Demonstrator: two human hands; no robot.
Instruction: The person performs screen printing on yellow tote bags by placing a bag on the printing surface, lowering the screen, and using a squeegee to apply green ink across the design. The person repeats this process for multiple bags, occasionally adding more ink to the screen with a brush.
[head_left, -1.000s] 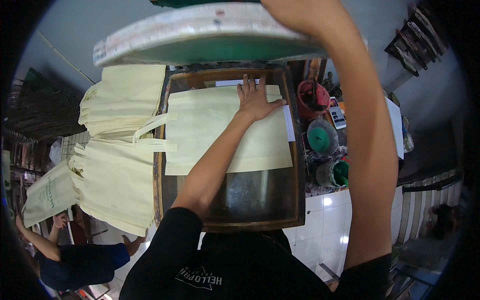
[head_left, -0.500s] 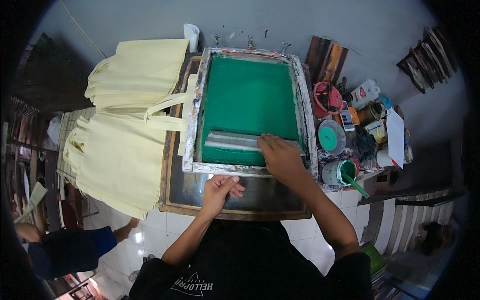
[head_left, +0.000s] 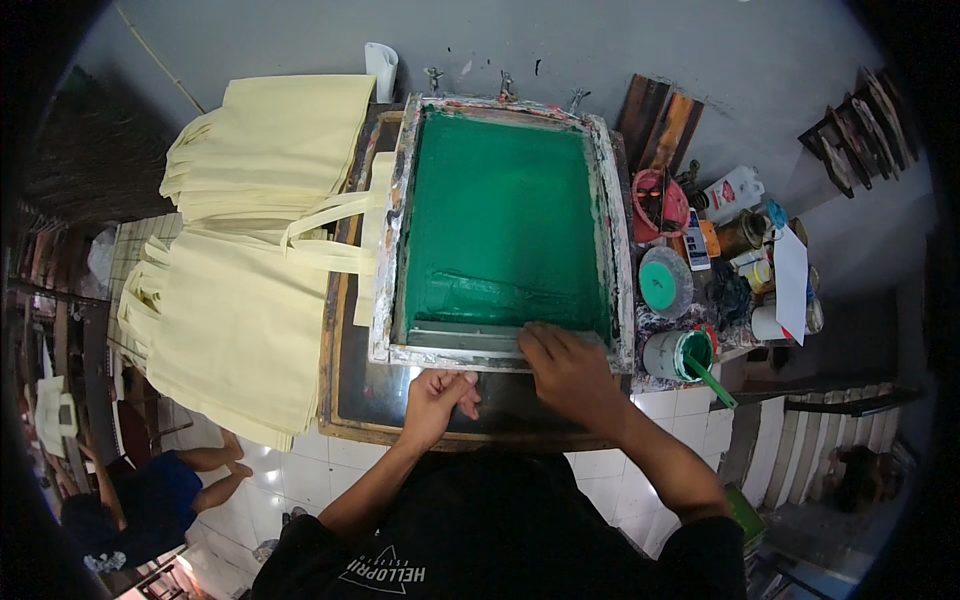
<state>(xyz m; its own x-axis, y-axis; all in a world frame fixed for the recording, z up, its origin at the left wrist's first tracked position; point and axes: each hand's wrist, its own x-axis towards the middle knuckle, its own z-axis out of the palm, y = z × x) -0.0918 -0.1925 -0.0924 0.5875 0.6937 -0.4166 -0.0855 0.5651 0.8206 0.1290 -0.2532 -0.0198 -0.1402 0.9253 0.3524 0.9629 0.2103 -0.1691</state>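
Observation:
A green-meshed printing screen [head_left: 505, 225] in a paint-stained pale frame lies flat on the dark work board [head_left: 360, 395]. A squeegee [head_left: 465, 338] rests along the screen's near edge. My right hand [head_left: 568, 368] grips the squeegee at its right end. My left hand [head_left: 440, 390] presses on the frame's near rail. Cream handles of a tote bag [head_left: 335, 235] stick out from under the left side of the frame.
Stacks of cream tote bags [head_left: 250, 250] lie to the left. Paint pots, a green-ink tub with a stick [head_left: 685, 355], a round green lid [head_left: 663, 282] and a red bucket [head_left: 660, 200] crowd the right. Another person [head_left: 140, 490] sits low at the left on the white tiled floor.
The raised screen came down flat over the bag. My right hand pulled the squeegee from mid-screen to the near edge. My left hand left the bag and went to the frame rail.

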